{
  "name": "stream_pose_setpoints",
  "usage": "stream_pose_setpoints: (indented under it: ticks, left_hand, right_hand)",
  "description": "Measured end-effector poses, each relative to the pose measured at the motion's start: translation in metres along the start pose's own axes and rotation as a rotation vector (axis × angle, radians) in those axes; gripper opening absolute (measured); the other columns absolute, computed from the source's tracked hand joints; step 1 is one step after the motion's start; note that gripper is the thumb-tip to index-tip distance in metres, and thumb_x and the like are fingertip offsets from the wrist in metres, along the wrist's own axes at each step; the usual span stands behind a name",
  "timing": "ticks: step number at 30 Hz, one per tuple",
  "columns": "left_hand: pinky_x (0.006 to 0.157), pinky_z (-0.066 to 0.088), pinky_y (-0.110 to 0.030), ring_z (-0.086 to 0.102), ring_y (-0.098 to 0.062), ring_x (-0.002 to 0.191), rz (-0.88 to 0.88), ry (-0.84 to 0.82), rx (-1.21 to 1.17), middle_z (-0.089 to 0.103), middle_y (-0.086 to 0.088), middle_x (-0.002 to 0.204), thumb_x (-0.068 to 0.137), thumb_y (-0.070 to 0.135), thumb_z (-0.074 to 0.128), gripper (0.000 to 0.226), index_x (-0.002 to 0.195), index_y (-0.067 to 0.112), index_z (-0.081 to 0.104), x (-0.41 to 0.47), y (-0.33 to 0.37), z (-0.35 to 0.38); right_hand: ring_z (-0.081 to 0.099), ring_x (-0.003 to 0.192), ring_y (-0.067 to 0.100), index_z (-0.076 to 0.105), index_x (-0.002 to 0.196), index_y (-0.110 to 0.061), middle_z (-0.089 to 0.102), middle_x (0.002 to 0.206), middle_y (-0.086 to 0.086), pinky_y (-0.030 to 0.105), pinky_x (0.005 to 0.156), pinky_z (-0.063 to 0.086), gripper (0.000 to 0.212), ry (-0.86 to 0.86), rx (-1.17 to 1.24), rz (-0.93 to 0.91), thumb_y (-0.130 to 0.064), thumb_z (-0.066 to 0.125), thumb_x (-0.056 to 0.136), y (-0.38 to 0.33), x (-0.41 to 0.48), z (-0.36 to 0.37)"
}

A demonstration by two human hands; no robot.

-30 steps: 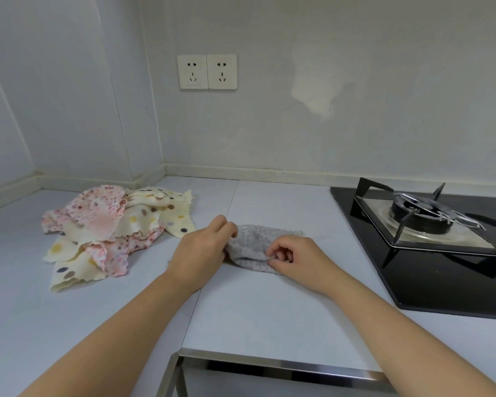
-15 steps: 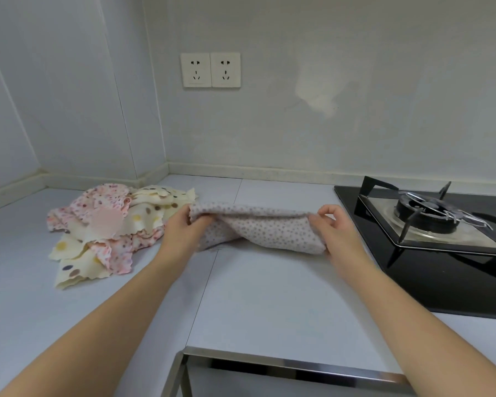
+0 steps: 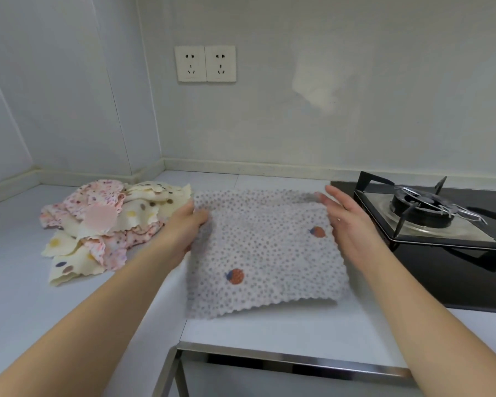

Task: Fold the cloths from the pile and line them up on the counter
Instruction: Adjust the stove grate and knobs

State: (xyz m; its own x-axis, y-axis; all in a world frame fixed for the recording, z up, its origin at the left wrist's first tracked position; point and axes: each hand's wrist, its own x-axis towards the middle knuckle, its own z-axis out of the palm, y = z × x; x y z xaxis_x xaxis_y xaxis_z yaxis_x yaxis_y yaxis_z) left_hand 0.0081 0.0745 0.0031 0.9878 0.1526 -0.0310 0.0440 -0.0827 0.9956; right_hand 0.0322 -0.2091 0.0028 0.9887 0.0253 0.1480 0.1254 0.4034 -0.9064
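My left hand point(image 3: 184, 229) grips the cloth point(image 3: 264, 253) edge; my right hand point(image 3: 347, 224), held flat, touches the opposite edge. I should flatten it, square corners, then fold.

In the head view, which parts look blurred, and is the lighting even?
Head view: left hand and dotted cloth beside it are motion-blurred; stove is sharp; light soft and even, shadows faint; wide lens slants the wall seams.
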Motion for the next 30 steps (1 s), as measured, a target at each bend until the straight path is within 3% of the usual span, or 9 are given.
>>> stream_pose_setpoints:
  ticks: [4, 7, 9, 10, 13, 17, 19, 25, 30]
  left_hand:
    - [0.098, 0.038, -0.038, 0.042, -0.028, 0.127, 0.085, 0.212, 0.618, 0.037, -0.010, 0.145, 0.093, 0.022, 0.053, 0.064, 0.148, 0.015, 0.022, -0.003, -0.009, 0.003]
    - [0.088, 0.042, -0.033, 0.051, -0.023, 0.115, 0.453, 0.231, 0.956, 0.053, -0.005, 0.124, 0.089, 0.019, 0.057, 0.036, 0.125, 0.017, 0.052, -0.009, -0.012, 0.005]
    - [0.070, 0.045, -0.027, 0.061, -0.012, 0.083, 0.504, -0.015, 0.931, 0.064, 0.006, 0.086, 0.085, 0.025, 0.061, 0.002, 0.086, 0.026, 0.062, -0.014, -0.007, 0.006]
    - [0.065, 0.046, -0.027, 0.059, -0.007, 0.071, 0.467, -0.182, 0.918, 0.064, 0.010, 0.074, 0.082, 0.031, 0.065, 0.008, 0.076, 0.029, 0.060, -0.015, -0.006, 0.007]
    - [0.068, 0.047, -0.024, 0.055, 0.001, 0.066, 0.326, -0.467, 0.936, 0.062, 0.016, 0.071, 0.073, 0.050, 0.074, 0.025, 0.083, 0.031, 0.062, -0.019, -0.005, 0.012]
    - [0.100, 0.038, -0.025, 0.047, -0.002, 0.112, 0.443, -0.403, 1.078, 0.049, 0.017, 0.123, 0.078, 0.063, 0.062, 0.066, 0.132, 0.030, 0.045, -0.014, -0.011, 0.012]
    - [0.106, 0.032, -0.025, 0.038, -0.003, 0.121, 0.460, -0.370, 1.071, 0.038, 0.019, 0.128, 0.078, 0.064, 0.059, 0.075, 0.140, 0.029, 0.036, -0.013, -0.016, 0.010]
    - [0.071, 0.045, -0.030, 0.058, -0.021, 0.088, 0.751, -0.088, 1.061, 0.060, 0.002, 0.093, 0.087, 0.027, 0.065, 0.013, 0.092, 0.015, 0.066, -0.006, -0.032, 0.009]
    - [0.063, 0.048, -0.036, 0.059, -0.021, 0.073, 0.714, 0.050, 0.866, 0.064, 0.000, 0.080, 0.094, 0.028, 0.054, 0.009, 0.097, 0.020, 0.056, -0.011, -0.030, 0.015]
  right_hand:
    - [0.054, 0.112, 0.006, 0.060, 0.118, -0.027, 0.055, 0.128, -0.011, 0.024, 0.091, 0.044, 0.033, 0.028, -0.662, -0.140, -0.007, 0.052, 0.093, 0.014, -0.004, -0.001]
    - [0.059, 0.086, 0.004, 0.065, 0.107, -0.018, 0.064, 0.104, -0.006, 0.007, 0.070, 0.043, 0.024, -0.025, -0.902, -0.216, -0.004, 0.054, 0.091, 0.019, -0.008, 0.007]
    - [0.057, 0.057, 0.009, 0.066, 0.091, -0.014, 0.068, 0.076, 0.004, 0.015, 0.055, 0.046, 0.022, -0.095, -0.859, -0.133, 0.001, 0.050, 0.090, 0.020, -0.011, 0.011]
    - [0.054, 0.050, 0.011, 0.066, 0.087, -0.014, 0.067, 0.067, 0.006, 0.020, 0.052, 0.046, 0.022, -0.146, -0.868, -0.084, 0.000, 0.050, 0.090, 0.020, -0.013, 0.013]
    - [0.059, 0.054, 0.005, 0.068, 0.088, -0.021, 0.070, 0.065, -0.002, 0.022, 0.061, 0.050, 0.018, -0.204, -0.998, -0.018, -0.008, 0.054, 0.090, 0.024, -0.012, 0.012]
    - [0.065, 0.082, 0.006, 0.063, 0.110, -0.028, 0.072, 0.085, -0.011, 0.024, 0.077, 0.050, 0.022, -0.094, -1.103, -0.052, -0.021, 0.054, 0.092, 0.023, -0.007, 0.006]
    - [0.061, 0.097, 0.007, 0.059, 0.121, -0.028, 0.068, 0.104, -0.012, 0.016, 0.078, 0.044, 0.029, -0.107, -1.140, -0.068, -0.023, 0.054, 0.093, 0.024, -0.007, 0.003]
    - [0.044, 0.119, -0.003, 0.051, 0.132, -0.031, 0.049, 0.128, -0.020, 0.016, 0.102, 0.033, 0.054, -0.365, -1.166, -0.186, -0.033, 0.072, 0.083, 0.023, -0.012, 0.011]
    - [0.044, 0.119, -0.004, 0.045, 0.134, -0.038, 0.047, 0.132, -0.023, 0.021, 0.102, 0.036, 0.064, -0.546, -1.322, -0.254, -0.041, 0.072, 0.076, 0.033, -0.018, 0.024]
